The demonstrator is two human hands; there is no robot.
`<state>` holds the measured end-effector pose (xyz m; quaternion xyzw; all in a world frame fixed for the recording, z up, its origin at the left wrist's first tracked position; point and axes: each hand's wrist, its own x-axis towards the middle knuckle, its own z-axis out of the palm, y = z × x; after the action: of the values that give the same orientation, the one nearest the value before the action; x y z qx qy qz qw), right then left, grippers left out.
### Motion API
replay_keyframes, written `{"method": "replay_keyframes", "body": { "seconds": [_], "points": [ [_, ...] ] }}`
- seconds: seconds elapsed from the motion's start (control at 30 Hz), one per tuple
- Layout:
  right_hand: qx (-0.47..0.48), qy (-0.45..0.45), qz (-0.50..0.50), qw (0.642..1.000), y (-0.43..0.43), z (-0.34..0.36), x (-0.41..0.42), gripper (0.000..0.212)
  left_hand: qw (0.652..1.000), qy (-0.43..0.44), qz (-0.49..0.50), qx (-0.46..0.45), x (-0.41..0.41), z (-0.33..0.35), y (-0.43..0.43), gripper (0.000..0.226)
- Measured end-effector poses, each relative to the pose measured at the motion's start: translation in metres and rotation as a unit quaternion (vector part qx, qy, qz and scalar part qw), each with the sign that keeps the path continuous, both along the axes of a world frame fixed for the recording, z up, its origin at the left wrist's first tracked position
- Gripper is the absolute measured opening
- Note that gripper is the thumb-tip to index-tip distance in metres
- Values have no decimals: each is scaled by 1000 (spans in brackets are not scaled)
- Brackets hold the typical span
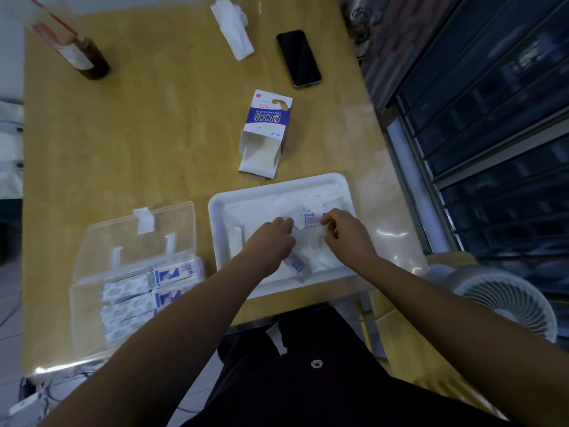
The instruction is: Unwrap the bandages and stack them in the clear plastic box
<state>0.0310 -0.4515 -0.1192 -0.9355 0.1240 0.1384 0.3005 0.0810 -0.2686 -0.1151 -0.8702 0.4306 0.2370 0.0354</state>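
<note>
Head view: two bare forearms reach up from the bottom edge to the centre right of the frame.
Right hand: the right hand [348, 232] has curled fingers, its tips pinching one end of a small white paper-wrapped bandage with blue print [311, 218].
Left hand: the left hand [271, 238] is curled too, its tips pinching the wrapper's other end as far as shows (the thumb is hidden).
Bandage: held between both hands, low over the tray, centre right.
Step in hand: probably peeling the wrapper apart.
Doing it well: pinch only the paper flaps, pull them sideways and evenly, and keep the strip flat so that it stacks neatly.
Tray: a shallow white plastic tray [215, 211] holds loose white wrappers and another blue-printed pack [297, 262] just below the left hand.
Box: the clear plastic box [86, 322] sits at lower left with its hinged lid [123, 229] folded back and rows of stacked bandages [129, 291] inside.
Further out: an open white-and-blue cardboard carton [268, 131] above the tray, a black phone [298, 58], a crumpled white tissue [232, 26], a dark glass bottle [89, 57] at upper left and a white fan [505, 300] at lower right.
Surface: a yellow wooden table [138, 134].
</note>
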Motion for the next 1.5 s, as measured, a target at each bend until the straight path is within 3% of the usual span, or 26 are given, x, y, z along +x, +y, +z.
{"method": "replay_keyframes", "body": {
  "seconds": [0.13,0.23,0.33,0.53,0.6,0.73,0.83,0.93,1.17,1.33,1.43,1.5],
  "points": [
    [-19,-2,53,998,-9,-2,9,35,1000,13,-1,26,0,-2,-2,14],
    [-85,19,97,991,-11,-5,17,38,999,20,17,34,-1,-3,-1,14],
    [-146,37,118,981,-12,-10,23,34,998,25,46,26,-1,-5,1,16],
    [-126,55,118,984,-20,-5,35,14,996,23,81,35,1,-3,-2,30],
    [-81,45,109,990,-24,-2,38,9,995,11,86,53,1,-4,-5,24],
    [104,42,54,992,-23,23,42,19,993,-2,110,50,2,-5,-7,27],
    [160,156,164,961,-9,39,36,11,988,9,141,53,4,-3,-7,33],
    [87,201,252,943,8,30,25,14,990,14,134,40,4,-2,-7,32],
    [-39,128,238,962,29,9,11,50,990,12,138,28,3,-5,2,27],
    [-111,78,270,953,39,5,14,29,988,50,148,-15,2,-5,9,22],
    [-95,66,264,958,39,7,13,25,962,128,218,-103,-2,-3,16,15],
    [-53,69,218,972,34,8,15,22,906,190,328,-189,-3,-2,19,24]
  ]
}}
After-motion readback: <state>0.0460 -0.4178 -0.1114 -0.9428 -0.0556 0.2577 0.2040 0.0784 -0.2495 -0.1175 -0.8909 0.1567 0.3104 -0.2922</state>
